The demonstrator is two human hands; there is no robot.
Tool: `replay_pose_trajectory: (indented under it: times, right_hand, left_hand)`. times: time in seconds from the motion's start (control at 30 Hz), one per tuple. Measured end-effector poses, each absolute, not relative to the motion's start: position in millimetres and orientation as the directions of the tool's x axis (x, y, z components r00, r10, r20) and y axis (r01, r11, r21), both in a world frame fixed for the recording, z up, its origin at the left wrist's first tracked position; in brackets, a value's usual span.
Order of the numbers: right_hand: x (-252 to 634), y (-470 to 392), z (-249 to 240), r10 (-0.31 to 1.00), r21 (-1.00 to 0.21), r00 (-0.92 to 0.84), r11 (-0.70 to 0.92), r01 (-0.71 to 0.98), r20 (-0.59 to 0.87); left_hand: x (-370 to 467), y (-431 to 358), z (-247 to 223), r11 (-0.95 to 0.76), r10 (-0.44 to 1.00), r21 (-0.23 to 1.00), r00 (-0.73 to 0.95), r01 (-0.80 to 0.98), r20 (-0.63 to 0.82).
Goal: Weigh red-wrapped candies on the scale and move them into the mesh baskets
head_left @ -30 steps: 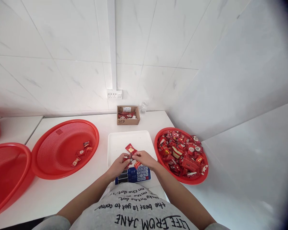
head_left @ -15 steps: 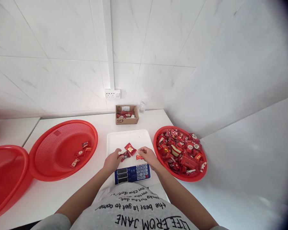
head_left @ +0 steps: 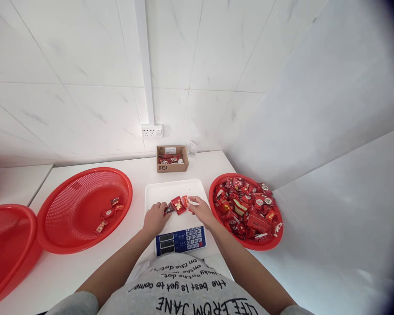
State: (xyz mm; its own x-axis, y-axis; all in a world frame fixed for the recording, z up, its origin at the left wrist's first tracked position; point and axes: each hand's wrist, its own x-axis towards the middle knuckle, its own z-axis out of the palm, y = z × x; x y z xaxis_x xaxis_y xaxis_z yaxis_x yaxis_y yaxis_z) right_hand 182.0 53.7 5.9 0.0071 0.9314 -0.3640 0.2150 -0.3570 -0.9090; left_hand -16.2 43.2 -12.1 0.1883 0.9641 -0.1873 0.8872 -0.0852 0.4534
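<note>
Three small wrapped packets lie side by side over the white tray of a scale (head_left: 154, 191). My left hand (head_left: 155, 217) is closed at the left one, a dark red packet (head_left: 169, 208), with thumb and fingers on its edge. Between my hands is a red packet with gold print (head_left: 178, 204), touching its neighbours. My right hand (head_left: 199, 210) pinches the orange-red packet (head_left: 185, 201) on the right, its fingertips partly over it. The scale's blue panel (head_left: 180, 239) shows in front of my hands.
A red basket heaped with red packets (head_left: 246, 208) stands at the right. On the left, a red basket (head_left: 85, 210) holds several packets, beside another red basket (head_left: 11, 253). A cardboard box (head_left: 172, 167) and a clear cup (head_left: 193, 148) stand near the wall.
The orange-red packet has moved up beside the middle one, with my right hand now pinching it. The middle packet has turned more upright. My left hand's fingers have closed in on the dark packet.
</note>
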Motion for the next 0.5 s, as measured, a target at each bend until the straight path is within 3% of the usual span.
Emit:
replay_pose_trajectory:
  times: [0.23, 0.5]
  right_hand:
    - [211, 33, 4, 0.920, -0.901, -0.006, -0.383, 0.203, -0.392]
    - [264, 11, 3, 0.899, -0.899, 0.146, -0.428, 0.090, -0.413]
  left_hand:
    - [-2, 52, -21, -0.309, 0.933, 0.526, 0.361, 0.792, 0.006]
    - [31, 75, -30, -0.406, 0.869, 0.474, 0.491, 0.781, -0.065]
